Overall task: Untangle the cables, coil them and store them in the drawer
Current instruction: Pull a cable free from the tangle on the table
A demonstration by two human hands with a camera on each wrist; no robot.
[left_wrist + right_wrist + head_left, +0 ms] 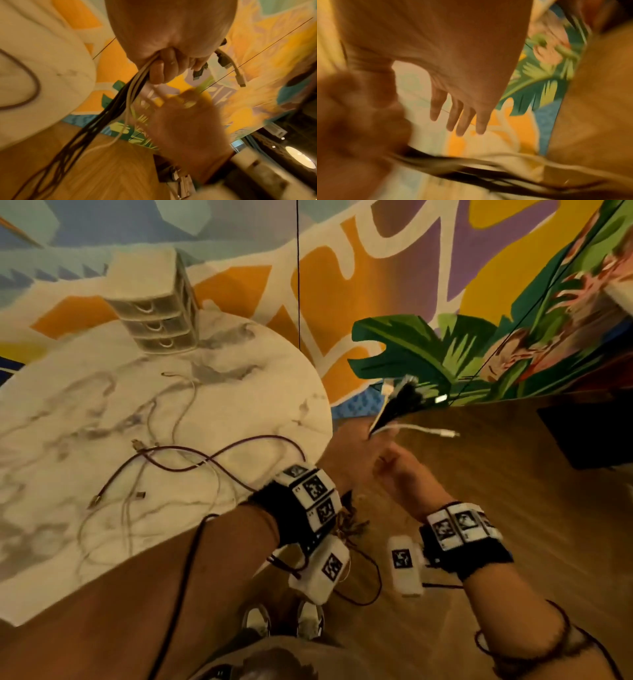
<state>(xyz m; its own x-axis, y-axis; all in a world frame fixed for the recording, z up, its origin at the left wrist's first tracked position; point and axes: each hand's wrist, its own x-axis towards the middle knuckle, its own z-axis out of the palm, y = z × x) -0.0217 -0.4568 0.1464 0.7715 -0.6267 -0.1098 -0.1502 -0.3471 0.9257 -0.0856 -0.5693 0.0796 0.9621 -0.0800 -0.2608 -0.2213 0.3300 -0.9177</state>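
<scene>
Right now the left hand (pixel 171 51) is clenching a bundle of cables (pixel 120 100), fingers curled tight round it, held off the table's edge above the wood-grain floor (pixel 479 508). Bundle is mixing thin dark strands w/ smooth white ones; in the left wrist view its long axis is running diagonally, from the fist down toward the lower left. Short ends are sticking out the other side of the fist: a white cable w/ a slim plug (pixel 240 79) curving down, plus a dark flat connector (pixel 199 73). In the head view a white cable end (pixel 424 431) is pointing right, away from the hand.

The right hand (pixel 462 88) is hanging just beside the left, fingers straight and spread, gripping nothing; heavily blurred.

More cables are lying loose on the round marble-pattern table (pixel 68 412): a maroon cable (pixel 191 460) is snaking across in wide loops, w/ pale thin ones (pixel 178 412) tangled over it. A small pale drawer unit (pixel 154 309), 3 drawers stacked, all closed, is sitting at the table's far side, well apart from the hands.
</scene>
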